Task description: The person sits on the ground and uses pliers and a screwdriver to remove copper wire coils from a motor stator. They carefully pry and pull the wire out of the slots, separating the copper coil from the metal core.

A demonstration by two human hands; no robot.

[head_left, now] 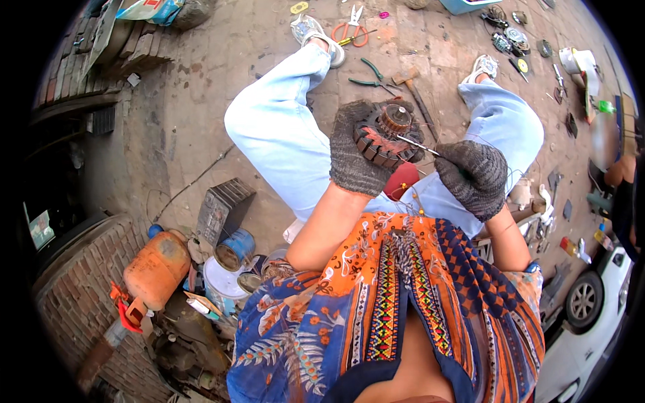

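Note:
My left hand (355,163), in a dark knit glove, grips a dark motor part (383,144) with toothed segments, reddish copper windings and a raised copper-coloured commutator (395,117). My right hand (470,176), gloved too, is closed on a slim tool with a silver shaft (416,144), whose tip meets the windings beside the commutator. A fine wire hangs near my right hand. The part is held above my lap, between my jeans-clad legs, with a red object (404,178) partly visible beneath it.
On the paving lie scissors (355,27), pliers (371,84), a hammer (422,101) and metal parts (516,40). An orange cylinder (156,265), cans (234,250) and a battery (225,208) stand at left. At right are a white car (591,336) and another person's arm (618,174).

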